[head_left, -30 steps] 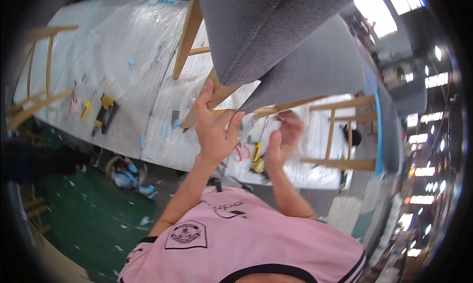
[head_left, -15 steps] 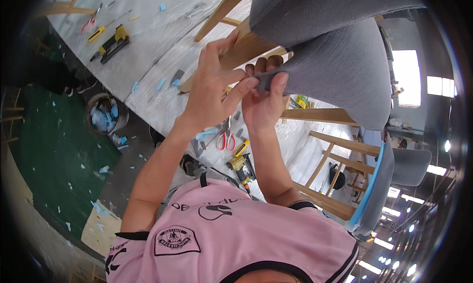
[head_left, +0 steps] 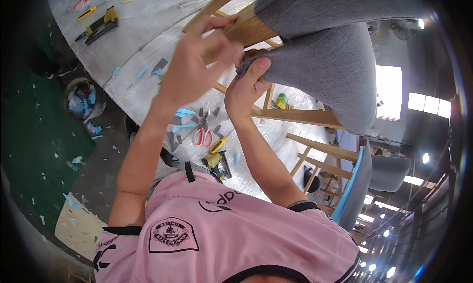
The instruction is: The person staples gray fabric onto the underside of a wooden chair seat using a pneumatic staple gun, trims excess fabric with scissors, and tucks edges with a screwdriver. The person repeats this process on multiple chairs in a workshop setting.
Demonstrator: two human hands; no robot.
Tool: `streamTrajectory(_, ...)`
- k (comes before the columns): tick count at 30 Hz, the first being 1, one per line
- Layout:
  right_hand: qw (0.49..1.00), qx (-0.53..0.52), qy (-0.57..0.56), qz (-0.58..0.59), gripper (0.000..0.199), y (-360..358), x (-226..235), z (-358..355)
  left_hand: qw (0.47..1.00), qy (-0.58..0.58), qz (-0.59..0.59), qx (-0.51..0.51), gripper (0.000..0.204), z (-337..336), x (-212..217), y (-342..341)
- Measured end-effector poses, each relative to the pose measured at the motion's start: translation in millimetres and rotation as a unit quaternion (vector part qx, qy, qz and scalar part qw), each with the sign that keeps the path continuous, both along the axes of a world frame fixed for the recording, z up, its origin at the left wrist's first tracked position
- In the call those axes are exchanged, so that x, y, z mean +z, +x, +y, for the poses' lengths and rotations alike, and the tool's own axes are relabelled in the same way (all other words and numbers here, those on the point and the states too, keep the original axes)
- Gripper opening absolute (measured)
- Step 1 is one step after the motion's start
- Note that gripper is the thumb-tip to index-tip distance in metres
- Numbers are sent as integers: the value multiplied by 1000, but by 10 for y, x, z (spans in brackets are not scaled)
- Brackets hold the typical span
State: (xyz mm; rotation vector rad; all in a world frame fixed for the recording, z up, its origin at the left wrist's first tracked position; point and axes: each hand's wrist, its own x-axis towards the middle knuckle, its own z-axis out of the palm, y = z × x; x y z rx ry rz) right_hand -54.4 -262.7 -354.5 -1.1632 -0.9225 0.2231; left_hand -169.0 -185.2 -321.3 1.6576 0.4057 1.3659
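Observation:
In front of me an upholstered chair (head_left: pixel 325 71) lies tipped on the table, covered in grey fabric, with wooden legs. My right hand (head_left: pixel 244 93) pinches a loose grey fabric flap (head_left: pixel 250 63) at the cover's corner, thumb on top and fingers mostly hidden behind. My left hand (head_left: pixel 189 63) is beside it, blurred, fingers apart and nothing visible in them. Its upper fingertips reach the broad wooden leg (head_left: pixel 251 26). Below my hands lie red-handled scissors (head_left: pixel 203 135), a yellow utility knife (head_left: pixel 218 145) and a staple gun (head_left: pixel 217 163).
The plastic-covered table (head_left: pixel 133 56) bears another staple gun (head_left: pixel 101 25), another yellow knife (head_left: pixel 86 13) and blue and grey scraps. A bucket of blue scraps (head_left: pixel 83 103) stands on the floor at left. Another grey chair (head_left: pixel 357 184) with wooden legs is at right.
My left hand has come off the flap and moved left. My right hand still grips the flap. The view has shifted, so most things sit further left.

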Motion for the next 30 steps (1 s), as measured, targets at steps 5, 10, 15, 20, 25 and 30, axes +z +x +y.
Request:
streamTrajectory(5, 997, 38, -52, -39, 38, 73, -75, -112, 995, 32, -29, 85, 85, 5, 466, 335)
streamTrajectory(10, 997, 67, 25, -5, 29, -30, -113, -37, 986, 130, -90, 50, 128, 184, 402, 579)
streamTrajectory(15, 973, 25, 27, -228, 24, 166, -30, 32, 988, 116, -89, 56, 128, 194, 399, 600)
streamTrajectory(20, 897, 62, 28, -437, 17, 656, 139, 188, 975, 141, -139, 100, 122, 315, 310, 764)
streamTrajectory(25, 886, 140, 37, -440, 14, 954, 154, 341, 970, 154, -150, 112, 117, 413, 248, 783)
streamTrajectory(30, 740, 12, 11, -673, 23, 1908, -179, 470, 969, 143, -163, 121, 111, 445, 257, 719)
